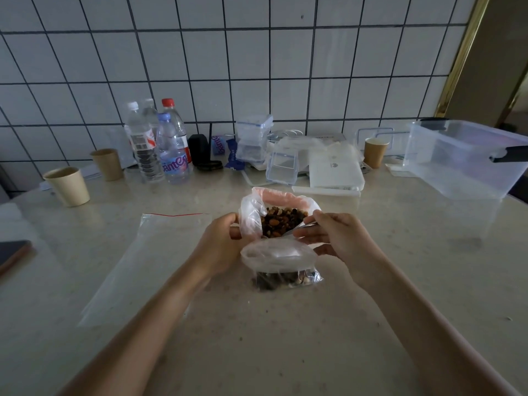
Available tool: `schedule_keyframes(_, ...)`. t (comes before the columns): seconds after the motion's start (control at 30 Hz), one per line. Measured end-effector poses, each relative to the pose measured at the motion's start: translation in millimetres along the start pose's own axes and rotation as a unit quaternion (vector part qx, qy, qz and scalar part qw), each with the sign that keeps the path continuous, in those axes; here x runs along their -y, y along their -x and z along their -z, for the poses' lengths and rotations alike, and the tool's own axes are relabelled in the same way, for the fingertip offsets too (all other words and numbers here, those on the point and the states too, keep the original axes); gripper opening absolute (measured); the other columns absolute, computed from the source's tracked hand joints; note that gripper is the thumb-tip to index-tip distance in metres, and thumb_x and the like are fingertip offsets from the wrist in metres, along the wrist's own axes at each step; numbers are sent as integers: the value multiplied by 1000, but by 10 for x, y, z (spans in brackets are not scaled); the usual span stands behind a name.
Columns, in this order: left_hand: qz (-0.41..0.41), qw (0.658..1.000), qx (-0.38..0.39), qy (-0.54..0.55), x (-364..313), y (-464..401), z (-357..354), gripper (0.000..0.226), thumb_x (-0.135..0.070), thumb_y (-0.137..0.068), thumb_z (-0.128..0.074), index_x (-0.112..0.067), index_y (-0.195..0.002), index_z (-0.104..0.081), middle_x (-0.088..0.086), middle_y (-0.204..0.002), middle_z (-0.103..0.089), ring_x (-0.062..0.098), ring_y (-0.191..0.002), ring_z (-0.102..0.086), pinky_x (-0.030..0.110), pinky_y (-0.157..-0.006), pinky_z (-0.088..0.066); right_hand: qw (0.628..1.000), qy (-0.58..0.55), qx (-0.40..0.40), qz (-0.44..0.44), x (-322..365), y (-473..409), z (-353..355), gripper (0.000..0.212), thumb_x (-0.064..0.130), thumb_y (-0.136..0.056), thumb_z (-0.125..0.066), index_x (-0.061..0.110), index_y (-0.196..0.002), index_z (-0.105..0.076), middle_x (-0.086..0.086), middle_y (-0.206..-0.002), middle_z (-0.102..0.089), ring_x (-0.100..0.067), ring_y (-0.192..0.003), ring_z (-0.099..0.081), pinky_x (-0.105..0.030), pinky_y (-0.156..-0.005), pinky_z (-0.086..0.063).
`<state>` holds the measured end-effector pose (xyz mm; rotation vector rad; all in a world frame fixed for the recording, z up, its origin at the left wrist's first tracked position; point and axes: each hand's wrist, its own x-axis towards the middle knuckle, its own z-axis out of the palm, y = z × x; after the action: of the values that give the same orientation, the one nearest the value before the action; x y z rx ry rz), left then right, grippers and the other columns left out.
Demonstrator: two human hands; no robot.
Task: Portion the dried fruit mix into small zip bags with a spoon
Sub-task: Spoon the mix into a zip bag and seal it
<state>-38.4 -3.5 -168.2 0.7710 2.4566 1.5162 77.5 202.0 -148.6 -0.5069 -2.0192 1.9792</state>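
A big plastic bag [251,212] stands open at the table's middle, with dried fruit mix [281,220] showing inside. My left hand [221,241] grips its left edge. My right hand [340,238] holds a metal spoon [304,226] whose bowl reaches into the mix. Just in front stands a small zip bag [278,258], its mouth open and some mix at its bottom [285,278]. An empty zip bag with a red seal line [148,252] lies flat to the left.
Paper cups [68,185] and water bottles [160,144] stand at the back left. Small lidded boxes [254,138], a white packet [334,170], another cup [375,151] and a large clear tub [463,158] line the back. A phone [13,254] lies at the left edge.
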Motion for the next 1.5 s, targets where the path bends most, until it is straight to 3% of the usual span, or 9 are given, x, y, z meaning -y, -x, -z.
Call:
schedule_keyframes(0.13,21,998,-11,62,-40,45,-12,61,-54,-58,-84,-15,-104,-74,2,-96,-81,25,-96,-77,55,-92,-60,998,-43,10,-38,-4,9,3,29,19,-110,-48,-1,-109,-69,-15,-97,-80,-20,-76,-75,-27,-57,-56)
schedule_keyframes(0.27,45,996,-14,75,-47,56,-29,30,-30,-81,-88,-18,-104,-75,-1,-95,-81,21,-93,-77,53,-92,-61,997,-61,-7,-41,-60,-11,-16,27,14,-109,-49,-3,-113,-69,-15,-98,-80,-24,-81,-75,-35,-69,-57)
schedule_keyframes(0.4,65,992,-11,107,-92,82,-24,29,-24,-84,-86,-16,-108,-74,2,-98,-82,24,-96,-77,53,-94,-60,996,-79,-12,-50,-85,-38,-19,28,16,-109,-48,-2,-115,-69,-15,-99,-80,-29,-88,-77,-45,-82,-59)
schedule_keyframes(0.6,84,989,-10,121,-110,94,2,25,-16,-88,-82,-12,-112,-74,5,-100,-81,24,-98,-77,50,-95,-60,988,-136,-24,-66,-59,-57,38,26,13,-107,-47,-1,-112,-68,-17,-99,-80,-34,-95,-78,-37,-66,-58)
schedule_keyframes(0.8,64,997,-37,38,-96,66,90,23,-28,-92,-79,-10,-105,-73,4,-89,-81,23,-80,-79,42,-75,-65,989,-142,-47,5,7,-54,122,27,14,-108,-45,1,-108,-68,-18,-96,-79,-27,-81,-78,-32,-53,-58)
schedule_keyframes(1.0,86,990,20,-107,-157,116,229,50,-61,-91,-68,-12,-82,-71,-7,-68,-77,7,-63,-76,20,-49,-51,985,-149,-64,59,103,-14,159,32,17,-109,-43,3,-96,-69,-21,-86,-77,-28,-68,-74,-32,-47,-52)
schedule_keyframes(1.13,85,986,123,-77,-220,194,285,51,-68,-85,-67,-18,-87,-78,-6,-81,-80,10,-72,-78,19,-52,-50,983,-146,-54,99,172,45,173,38,21,-110,-42,5,-86,-66,-17,-70,-70,-30,-59,-67,-33,-44,-47)
schedule_keyframes(1.3,25,991,128,-8,-242,196,246,24,-50,-90,-74,-27,-88,-80,-3,-82,-78,11,-67,-73,20,-52,-51,980,-69,-17,185,209,94,142,41,23,-113,-38,4,-84,-60,-17,-60,-62,-32,-54,-60,-33,-44,-43)
schedule_keyframes(1.5,30,990,137,26,-210,177,252,19,-46,-91,-75,-28,-88,-80,-3,-81,-76,12,-68,-72,22,-53,-52,949,84,42,300,160,109,110,40,29,-109,-40,3,-86,-60,-14,-66,-62,-38,-60,-63,-46,-49,-48)
